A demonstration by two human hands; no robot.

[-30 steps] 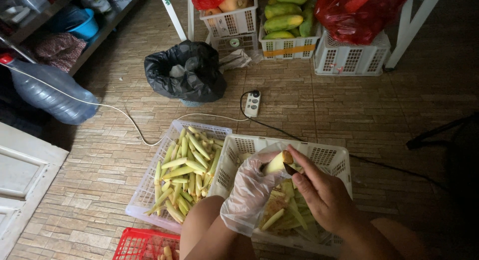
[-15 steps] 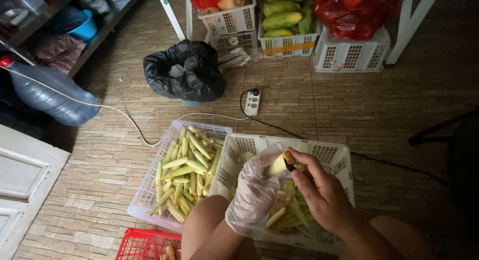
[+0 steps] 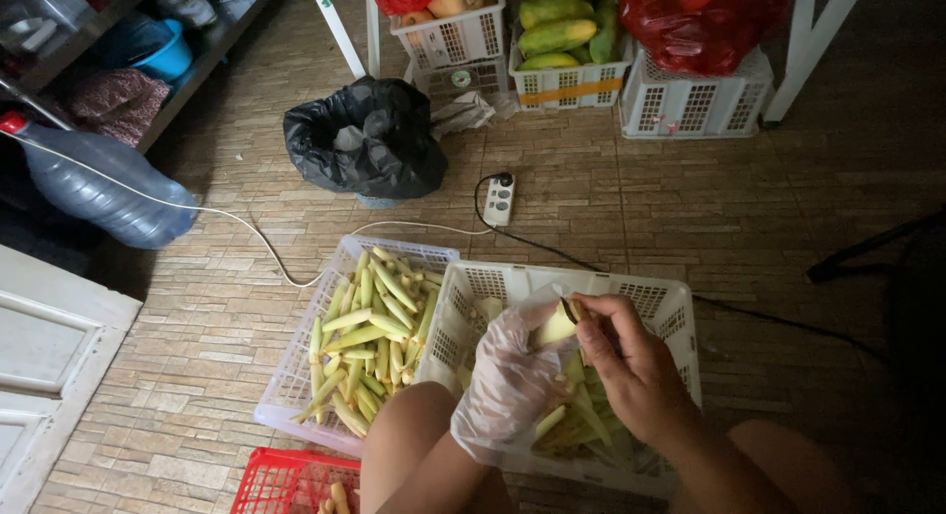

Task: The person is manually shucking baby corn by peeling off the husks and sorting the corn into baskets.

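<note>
My left hand (image 3: pixel 507 381), in a clear plastic glove, grips a pale yellow-green vegetable piece (image 3: pixel 555 328) over a white plastic crate (image 3: pixel 658 307). Bare, my right hand (image 3: pixel 631 361) pinches the top of the same piece with thumb and fingers; a small dark tool may be between them, too small to tell. Green peelings (image 3: pixel 576 420) lie in that crate under both hands. To its left a second white crate (image 3: pixel 296 376) holds several peeled baby corn ears (image 3: pixel 370 337).
A red crate (image 3: pixel 281 484) sits at my left knee. Black rubbish bag (image 3: pixel 370 135), power strip (image 3: pixel 499 199) with cords, large water bottle (image 3: pixel 103 184), and white baskets of green and orange produce (image 3: pixel 567 41) stand on the tiled floor beyond.
Both hands stay together on the vegetable piece over the crate; only the fingers of the right hand have shifted slightly.
</note>
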